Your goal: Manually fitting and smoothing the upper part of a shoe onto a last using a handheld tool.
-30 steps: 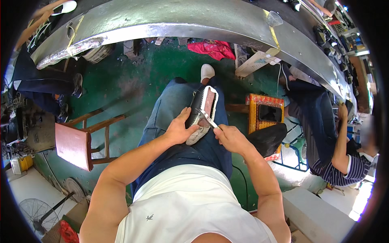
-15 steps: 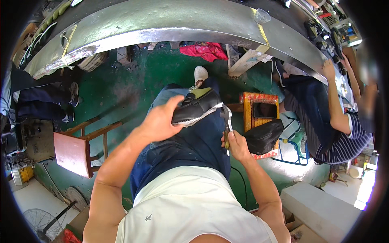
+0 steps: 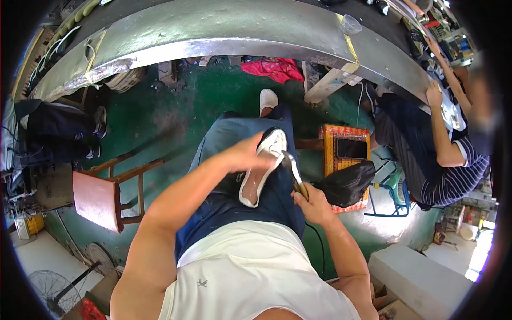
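Gripping a white-soled shoe (image 3: 262,170) on the lap, the left hand (image 3: 246,154) wraps its fingers around it; the right hand (image 3: 312,204) clenches a hammer (image 3: 293,173) touching the sole.

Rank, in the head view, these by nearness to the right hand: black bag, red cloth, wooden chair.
Right hand holds a hammer.
1. Black bag: just right of the hand, on the floor.
2. Wooden chair: far left.
3. Red cloth: up ahead under the metal bench. Chair and cloth nearly tie.
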`<state>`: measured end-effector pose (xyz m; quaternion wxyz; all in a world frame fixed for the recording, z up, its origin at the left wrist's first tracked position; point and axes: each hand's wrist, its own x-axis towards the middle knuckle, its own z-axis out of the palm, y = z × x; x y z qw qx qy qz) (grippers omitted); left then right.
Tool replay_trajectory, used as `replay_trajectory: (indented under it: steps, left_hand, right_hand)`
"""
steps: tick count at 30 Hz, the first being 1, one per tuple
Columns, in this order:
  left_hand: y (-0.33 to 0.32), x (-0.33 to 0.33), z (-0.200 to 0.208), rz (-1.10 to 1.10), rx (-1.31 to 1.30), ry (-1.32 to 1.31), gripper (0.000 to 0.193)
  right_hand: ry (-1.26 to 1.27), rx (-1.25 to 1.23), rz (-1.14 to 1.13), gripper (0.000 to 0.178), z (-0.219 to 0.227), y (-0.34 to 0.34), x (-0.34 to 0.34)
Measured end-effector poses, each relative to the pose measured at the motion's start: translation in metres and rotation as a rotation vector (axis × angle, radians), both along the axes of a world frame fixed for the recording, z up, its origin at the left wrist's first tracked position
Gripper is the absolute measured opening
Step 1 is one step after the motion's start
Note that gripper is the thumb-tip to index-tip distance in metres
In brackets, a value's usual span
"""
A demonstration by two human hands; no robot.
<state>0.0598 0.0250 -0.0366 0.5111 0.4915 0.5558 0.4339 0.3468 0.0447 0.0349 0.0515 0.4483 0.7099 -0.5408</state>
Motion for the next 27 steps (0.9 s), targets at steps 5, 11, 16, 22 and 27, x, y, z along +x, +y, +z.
replay_trajectory:
  steps: [5,11,16,22,27]
  left_hand:
    - [-0.077,0.011,0.033,0.005,-0.018,0.525,0.041]
    - [-0.09,0.027,0.037,0.094,0.239,0.619,0.017]
    - [-0.084,0.037,-0.032,0.275,-0.136,-0.209,0.061]
    - [-0.066,0.028,-0.023,0.195,-0.288,-0.707,0.076]
    - [-0.059,0.037,-0.036,0.233,-0.289,-0.505,0.076]
  right_hand:
    - [0.13,0.252,0.205,0.04,0.016,0.001,-0.005]
    - [-0.124,0.306,0.491,0.04,0.065,0.036,-0.041]
    - [-0.281,0.301,0.66,0.023,0.065,0.046,-0.064]
    - [-0.048,0.275,0.118,0.032,-0.013,-0.014,-0.042]
    - [-0.046,0.027,0.125,0.031,-0.008,0.002,-0.037]
